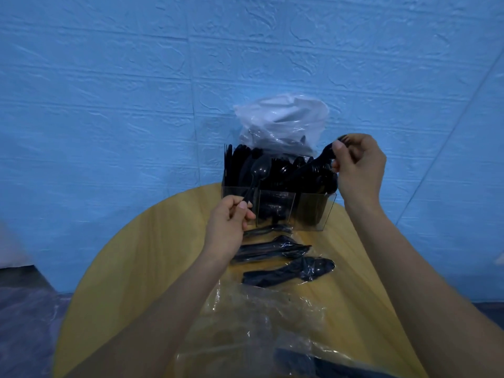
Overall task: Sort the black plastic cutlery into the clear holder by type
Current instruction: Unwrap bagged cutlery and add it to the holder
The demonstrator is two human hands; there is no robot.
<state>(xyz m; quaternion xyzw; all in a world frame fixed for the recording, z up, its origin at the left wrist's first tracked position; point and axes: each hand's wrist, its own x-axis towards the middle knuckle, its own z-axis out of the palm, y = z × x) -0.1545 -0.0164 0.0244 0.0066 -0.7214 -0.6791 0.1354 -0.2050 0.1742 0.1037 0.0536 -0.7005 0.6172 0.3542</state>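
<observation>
Piece in right hand mostly hidden; holder contents indistinct.

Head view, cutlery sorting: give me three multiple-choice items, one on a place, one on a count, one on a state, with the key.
1. Where does the clear holder stand?
A. at the far edge of the round table
B. on the floor
C. on a chair

2. How many wrapped cutlery bundles lie between the holder and the loose plastic wrap?
A. none
B. three
C. seven

3. What is the left hand doing?
A. lying flat
B. pinching a spoon by its handle
C. tearing a bag

Key: 1 A, it stands on the wood top against the blue wall; 2 B, three lie in a row; 3 B, fingers hold the handle, bowl up.
</observation>
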